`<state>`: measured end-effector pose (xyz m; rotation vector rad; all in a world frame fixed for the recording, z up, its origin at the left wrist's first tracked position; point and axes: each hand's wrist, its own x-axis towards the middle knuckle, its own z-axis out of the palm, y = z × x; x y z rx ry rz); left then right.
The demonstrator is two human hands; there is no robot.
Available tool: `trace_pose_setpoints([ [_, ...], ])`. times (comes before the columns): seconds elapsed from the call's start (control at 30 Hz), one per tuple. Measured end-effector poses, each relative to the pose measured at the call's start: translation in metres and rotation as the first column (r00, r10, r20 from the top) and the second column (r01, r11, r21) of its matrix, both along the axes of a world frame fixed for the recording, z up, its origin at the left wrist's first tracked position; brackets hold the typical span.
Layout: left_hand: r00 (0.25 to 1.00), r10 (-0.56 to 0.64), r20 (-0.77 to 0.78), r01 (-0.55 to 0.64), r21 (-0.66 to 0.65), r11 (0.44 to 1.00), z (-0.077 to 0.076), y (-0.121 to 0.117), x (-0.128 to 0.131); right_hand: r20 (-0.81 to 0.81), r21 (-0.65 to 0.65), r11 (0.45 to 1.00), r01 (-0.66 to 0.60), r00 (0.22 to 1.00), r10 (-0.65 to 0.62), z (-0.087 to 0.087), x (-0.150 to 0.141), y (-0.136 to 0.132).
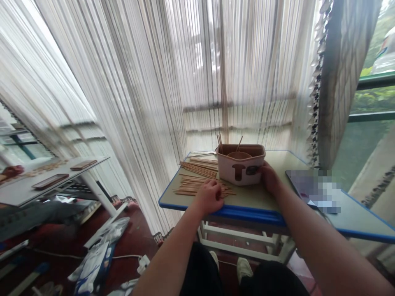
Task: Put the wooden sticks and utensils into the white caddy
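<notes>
My left hand (210, 196) lies over a spread of thin wooden sticks (189, 186) near the table's front edge, its fingers curled down onto them. Stick ends poke out to the right of the knuckles. A second bundle of sticks (200, 168) lies just behind. To the right stands a brown and pale storage box (226, 170) with cut-out shapes in its front. Several sticks (219, 142) lean upright in its left corner, and a round brown rim (239, 155) shows inside. My right hand (270, 177) grips the box's right side; its fingertips are partly hidden.
The light table (274, 201) has a blue edge. A dark flat device (298, 185), partly blurred out, lies at right. Sheer curtains (148, 102) hang behind. At left, another person's hand (12, 170) is at a white table (18, 195) with trays; cables and plastic lie on the floor.
</notes>
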<state>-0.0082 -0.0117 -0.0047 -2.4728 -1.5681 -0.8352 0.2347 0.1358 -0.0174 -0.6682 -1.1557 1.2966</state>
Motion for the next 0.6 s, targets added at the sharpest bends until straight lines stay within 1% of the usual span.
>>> trace_pose_setpoints([
  [0.23,0.998,0.059,-0.014,-0.059,-0.014,0.998,-0.004,0.000,-0.002,-0.031,0.018,0.999,-0.038,0.999,0.038,0.000,0.002,-0.009],
  [0.3,0.996,0.081,-0.027,-0.081,-0.028,0.996,-0.003,0.000,-0.003,-0.019,0.032,0.999,-0.010,1.000,0.011,-0.002,0.004,-0.010],
  [0.47,0.995,0.095,-0.032,-0.097,-0.062,0.993,-0.002,0.000,-0.004,-0.058,0.021,0.988,0.154,0.987,-0.153,-0.008,0.012,-0.012],
  [0.53,0.994,0.101,-0.028,-0.103,-0.056,0.993,-0.002,0.000,-0.004,-0.070,0.003,0.986,0.170,0.983,-0.169,-0.009,0.015,-0.011],
  [0.6,0.994,0.105,-0.027,-0.106,-0.045,0.993,-0.002,-0.001,-0.003,-0.065,-0.008,0.987,0.159,0.985,-0.159,-0.011,0.016,-0.010],
])
